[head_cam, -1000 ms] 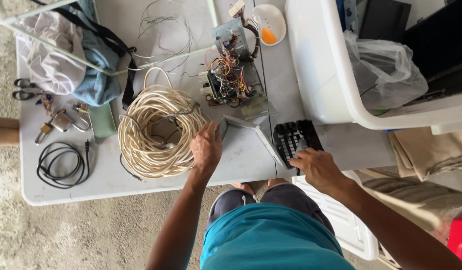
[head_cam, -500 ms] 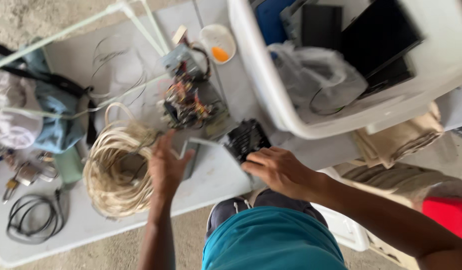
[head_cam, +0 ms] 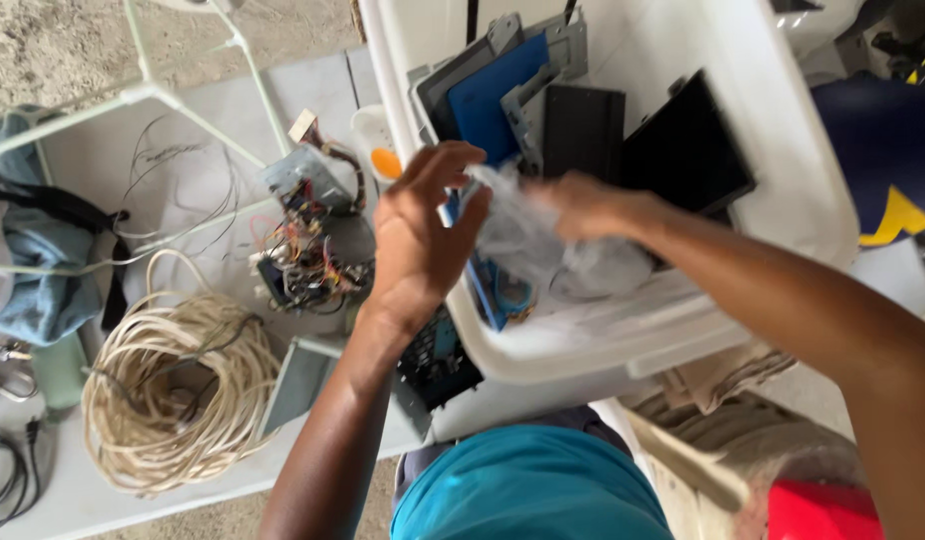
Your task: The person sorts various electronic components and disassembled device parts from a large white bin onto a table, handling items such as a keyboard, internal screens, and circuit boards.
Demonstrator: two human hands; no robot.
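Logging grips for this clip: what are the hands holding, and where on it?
Both hands, left hand and right hand, grip the clear plastic bag by its upper edge, over the white bin.

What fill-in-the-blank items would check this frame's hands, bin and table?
1. Both hands reach into the white ____ bin.
2. The left hand and right hand handle a clear plastic ____.
3. The coiled cream cable lies on the ____.

Missing words: plastic; bag; table
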